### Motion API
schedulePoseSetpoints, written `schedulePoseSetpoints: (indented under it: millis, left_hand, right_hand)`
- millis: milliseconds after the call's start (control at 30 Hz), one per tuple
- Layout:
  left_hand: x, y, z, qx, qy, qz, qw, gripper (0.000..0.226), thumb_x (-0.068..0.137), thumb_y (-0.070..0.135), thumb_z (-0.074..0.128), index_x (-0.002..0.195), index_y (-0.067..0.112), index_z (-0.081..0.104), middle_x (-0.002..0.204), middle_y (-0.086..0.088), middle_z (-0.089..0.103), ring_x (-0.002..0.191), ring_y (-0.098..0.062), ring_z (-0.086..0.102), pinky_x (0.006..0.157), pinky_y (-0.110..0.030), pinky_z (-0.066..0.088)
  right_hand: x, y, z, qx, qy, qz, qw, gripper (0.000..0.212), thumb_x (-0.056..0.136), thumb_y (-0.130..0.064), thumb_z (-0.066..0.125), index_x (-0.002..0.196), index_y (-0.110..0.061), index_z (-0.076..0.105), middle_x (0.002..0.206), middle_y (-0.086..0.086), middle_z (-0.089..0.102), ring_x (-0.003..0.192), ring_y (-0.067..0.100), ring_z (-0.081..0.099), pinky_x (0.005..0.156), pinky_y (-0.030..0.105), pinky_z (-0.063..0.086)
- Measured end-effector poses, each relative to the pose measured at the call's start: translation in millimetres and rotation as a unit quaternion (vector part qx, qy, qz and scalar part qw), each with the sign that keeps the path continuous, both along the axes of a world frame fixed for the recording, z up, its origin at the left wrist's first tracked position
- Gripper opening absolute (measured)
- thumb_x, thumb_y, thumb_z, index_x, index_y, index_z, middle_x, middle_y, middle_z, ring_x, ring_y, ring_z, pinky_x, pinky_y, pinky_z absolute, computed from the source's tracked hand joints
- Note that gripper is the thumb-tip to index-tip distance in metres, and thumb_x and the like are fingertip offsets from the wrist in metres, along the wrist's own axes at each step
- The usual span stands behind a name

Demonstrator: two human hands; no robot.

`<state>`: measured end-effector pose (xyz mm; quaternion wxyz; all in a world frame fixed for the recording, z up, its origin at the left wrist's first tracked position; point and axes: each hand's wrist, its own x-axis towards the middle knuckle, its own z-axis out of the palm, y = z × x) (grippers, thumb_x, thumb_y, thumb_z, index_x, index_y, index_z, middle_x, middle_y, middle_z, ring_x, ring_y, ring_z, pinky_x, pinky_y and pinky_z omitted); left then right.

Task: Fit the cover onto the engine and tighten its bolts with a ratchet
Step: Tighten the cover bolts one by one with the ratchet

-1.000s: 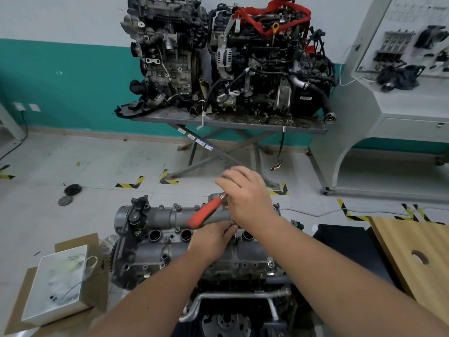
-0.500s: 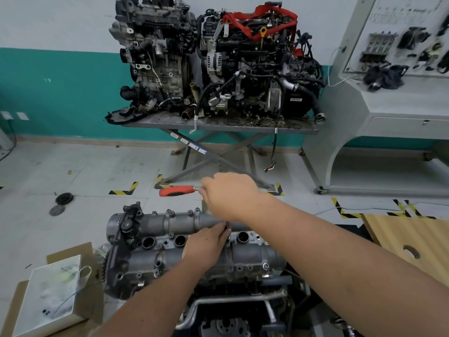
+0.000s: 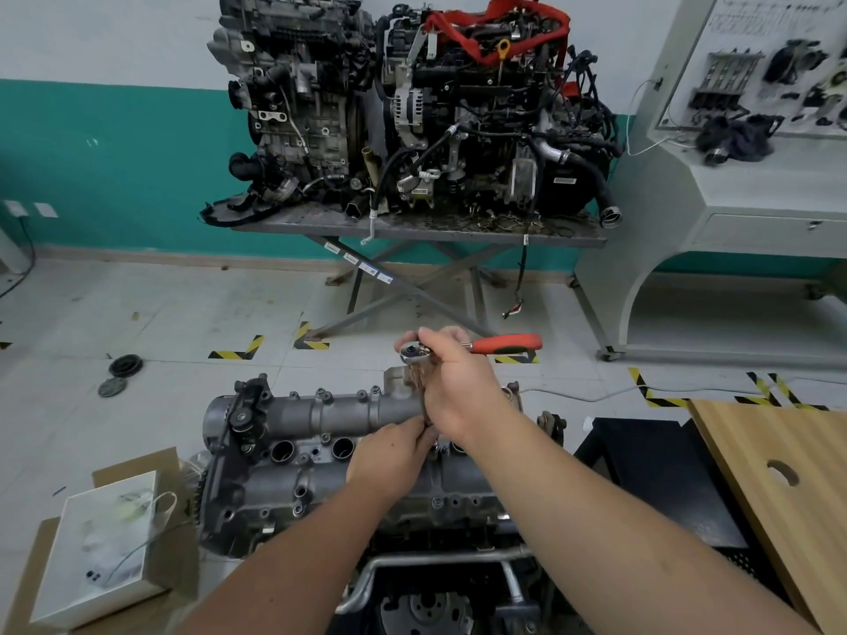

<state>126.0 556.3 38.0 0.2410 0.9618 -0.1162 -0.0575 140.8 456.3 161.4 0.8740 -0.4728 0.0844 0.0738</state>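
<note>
A white box [image 3: 98, 543] is being carried on flattened cardboard [image 3: 27, 570] at the far left of the floor, with two dark discs [image 3: 120, 374] lying further back on the tiles. Just right of the box, the grey cover [image 3: 293, 456] is being seen seated on top of the engine [image 3: 412, 566], which is standing low in the foreground; bolt heads are showing along the cover's edges and round wells down its middle. The left hand [image 3: 389, 456] is being rested on the middle of the cover, its fingertips drawn together at the foot of a dark extension below the ratchet head; whether anything is actually being pinched there cannot be told. The ratchet [image 3: 458, 348] is being grasped by the right hand [image 3: 453, 387] close to its chrome head, fingers wrapped about the shank, the orange handle sticking out to the right and level, above the cover's rear edge. Behind, against the teal and white wall, two assembled engines [image 3: 412, 107] are being held on a scissor-leg metal table [image 3: 412, 229]. At the right, a wooden board [image 3: 779, 474] with a hole in it is being seen beside the engine, and a pale grey console [image 3: 733, 190] with parts on its panel is standing further back.
</note>
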Motion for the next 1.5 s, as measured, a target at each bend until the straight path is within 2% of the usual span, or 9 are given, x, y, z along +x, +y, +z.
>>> schedulePoseSetpoints:
  millis: [100, 233, 400, 833, 900, 1000, 1100, 1300, 1500]
  left_hand:
    - [0, -1, 0, -0.008, 0.002, 0.013, 1.0, 0.039, 0.106, 0.048, 0.032, 0.104, 0.02, 0.059, 0.098, -0.007, 0.071, 0.092, -0.031, 0.066, 0.075, -0.043, 0.052]
    - [1, -1, -2, -0.026, 0.002, 0.018, 1.0, 0.049, 0.103, 0.055, 0.031, 0.115, 0.02, 0.062, 0.109, -0.009, 0.072, 0.099, -0.028, 0.067, 0.074, -0.037, 0.05]
    - [1, 0, -7, 0.007, -0.021, 0.011, 1.0, 0.034, 0.106, 0.05, 0.032, 0.106, 0.028, 0.058, 0.099, -0.004, 0.071, 0.095, -0.03, 0.065, 0.068, -0.039, 0.048]
    - [-1, 0, -11, 0.021, -0.045, 0.009, 0.999, 0.035, 0.104, 0.054, 0.03, 0.107, 0.031, 0.055, 0.095, -0.002, 0.07, 0.094, -0.027, 0.065, 0.073, -0.041, 0.053]
    - [-1, 0, -12, 0.026, -0.062, 0.005, 0.998, 0.035, 0.103, 0.055, 0.03, 0.104, 0.03, 0.055, 0.09, -0.002, 0.068, 0.09, -0.027, 0.065, 0.069, -0.04, 0.051]
    - [-1, 1, -15, 0.031, -0.074, -0.003, 0.997, 0.034, 0.103, 0.054, 0.031, 0.102, 0.03, 0.054, 0.089, -0.003, 0.067, 0.089, -0.028, 0.065, 0.066, -0.039, 0.049]
    - [-1, 0, -14, 0.029, -0.07, -0.002, 0.997, 0.033, 0.104, 0.052, 0.03, 0.111, 0.03, 0.054, 0.094, -0.004, 0.068, 0.091, -0.027, 0.065, 0.068, -0.039, 0.05]
    - [-3, 1, -11, 0.025, -0.061, 0.01, 0.998, 0.035, 0.104, 0.052, 0.03, 0.105, 0.026, 0.054, 0.093, -0.005, 0.068, 0.089, -0.03, 0.065, 0.07, -0.041, 0.051]
    - [-1, -2, -9, -0.043, -0.026, 0.014, 0.999, 0.035, 0.107, 0.04, 0.037, 0.12, 0.02, 0.062, 0.113, -0.004, 0.07, 0.096, -0.022, 0.066, 0.079, -0.023, 0.047]
  right_hand:
    - [-9, -3, -14, -0.342, -0.232, -0.067, 0.908, 0.018, 0.099, -0.018, 0.056, 0.097, -0.029, 0.071, 0.117, -0.005, 0.069, 0.109, 0.005, 0.061, 0.091, 0.02, 0.047]
    - [2, -18, -19, -0.651, -0.503, -0.12, 0.555, 0.03, 0.078, 0.002, 0.055, 0.096, -0.008, 0.077, 0.128, 0.013, 0.066, 0.117, 0.036, 0.06, 0.093, 0.039, 0.044]
    - [5, -26, 5, -0.795, -0.421, 0.013, 0.438, 0.039, 0.091, -0.03, 0.045, 0.121, -0.013, 0.063, 0.103, 0.006, 0.064, 0.097, 0.03, 0.057, 0.081, 0.039, 0.042]
    - [9, -30, 39, -0.793, -0.366, 0.18, 0.452, 0.038, 0.105, -0.044, 0.028, 0.108, -0.021, 0.058, 0.095, 0.002, 0.062, 0.089, 0.024, 0.058, 0.065, 0.034, 0.04]
    - [9, -26, 45, -0.757, -0.29, 0.206, 0.547, 0.037, 0.104, -0.038, 0.034, 0.089, -0.016, 0.06, 0.081, 0.002, 0.067, 0.075, 0.023, 0.062, 0.06, 0.032, 0.042]
    - [3, -20, 41, -0.396, -0.047, 0.197, 0.895, 0.021, 0.102, -0.016, 0.043, 0.087, -0.005, 0.054, 0.066, 0.01, 0.071, 0.059, 0.022, 0.068, 0.056, 0.027, 0.051]
    - [-5, -17, 22, -0.049, 0.063, 0.031, 0.996, 0.014, 0.097, -0.006, 0.051, 0.086, -0.002, 0.06, 0.072, 0.011, 0.072, 0.08, 0.026, 0.069, 0.077, 0.033, 0.054]
    - [-21, -15, -18, -0.298, -0.169, -0.03, 0.939, 0.023, 0.095, -0.054, 0.05, 0.11, -0.05, 0.067, 0.126, -0.024, 0.062, 0.12, 0.0, 0.056, 0.103, 0.024, 0.045]
    - [-4, -24, -23, -0.651, -0.529, -0.099, 0.535, 0.032, 0.076, 0.006, 0.067, 0.103, -0.007, 0.075, 0.114, 0.011, 0.07, 0.105, 0.035, 0.064, 0.083, 0.042, 0.054]
